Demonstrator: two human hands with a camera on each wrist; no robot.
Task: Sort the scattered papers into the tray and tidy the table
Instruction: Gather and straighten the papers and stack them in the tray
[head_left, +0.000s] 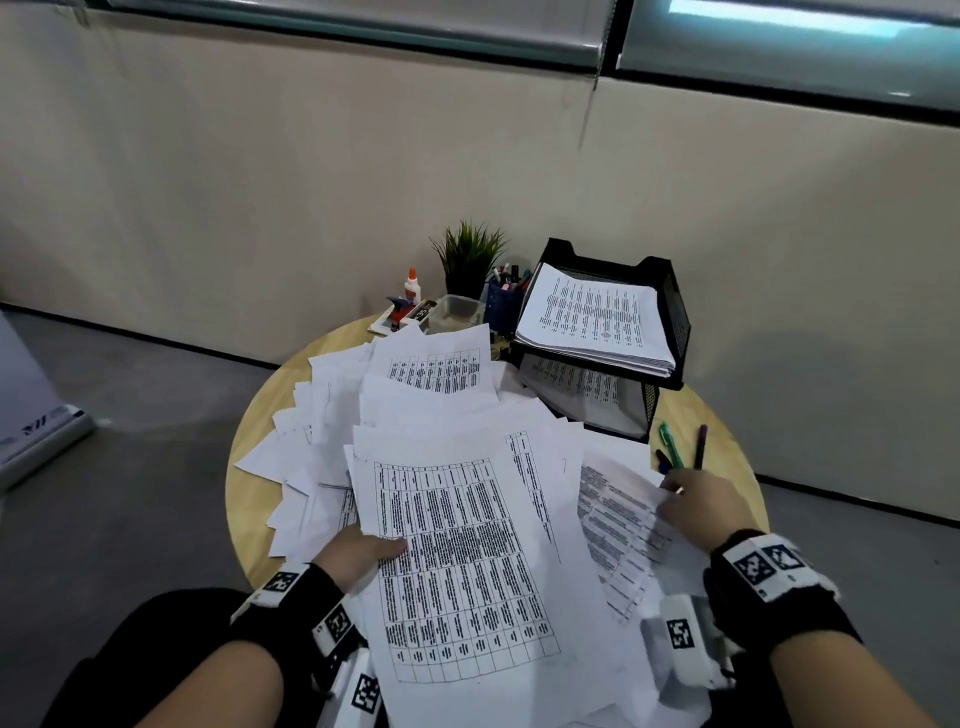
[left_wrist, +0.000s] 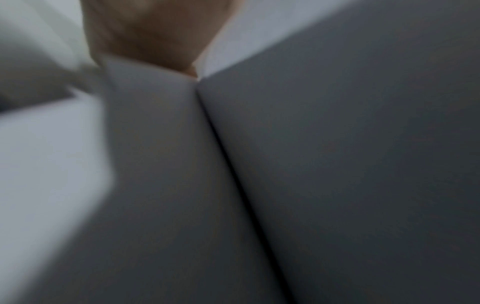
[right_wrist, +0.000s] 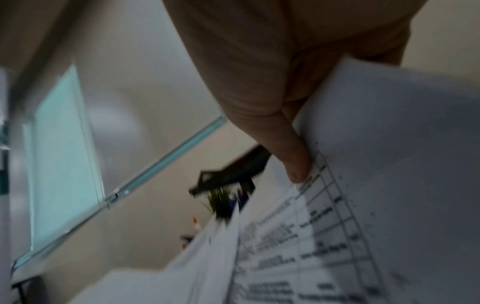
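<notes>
Found a round wooden desk (head_left: 727, 415), mostly buried under loose papers (head_left: 415, 410) fanned across its centre and near edge. Found the black two-tier mesh tray (head_left: 672, 317) at the far right of the desk, with a squared stack in the upper tier and sheets in the lower.

Located a table-printed sheet (head_left: 457, 561) uppermost at the near edge, overhanging the desk. Located a second printed sheet (head_left: 618, 514) just to its right.

Recorded the left hand (head_left: 358, 553) gripping the left edge of the table-printed sheet, thumb on top and fingers beneath, out of view. Recorded the right hand (head_left: 701, 501) pinching the far edge of the second printed sheet, thumb (right_wrist: 291, 156) pressed to its face.

Noted pens (head_left: 670, 447) lying beyond the right hand.

Judged the papers light, limp and slippery against one another, prone to creasing and fanning out. Judged an edge pinch adequate for single sheets only; recommended both long edges for a squared stack.
</notes>
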